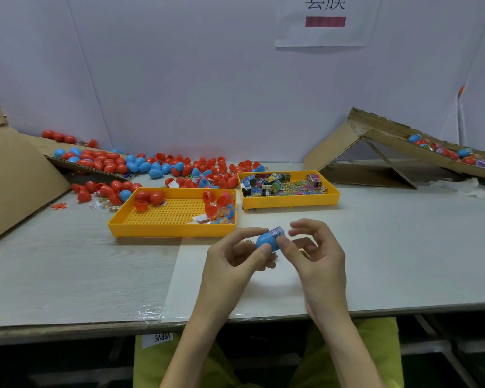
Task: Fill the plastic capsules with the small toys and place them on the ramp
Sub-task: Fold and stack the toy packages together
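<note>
My left hand [230,261] grips a blue capsule half [265,242] above the table, in front of the yellow trays. A small printed toy packet [276,233] sticks out of the half's open end. My right hand [314,256] pinches that packet, thumb on the capsule's rim and forefinger raised above it. The cardboard ramp [389,141] slopes down to the right at the far right, with several filled capsules [443,149] lying on it.
A yellow perforated tray [140,229] holds red capsule halves and small toys. A second yellow tray [291,201] holds printed packets. Loose red and blue capsule halves [140,166] pile at the back left by a cardboard sheet [14,175].
</note>
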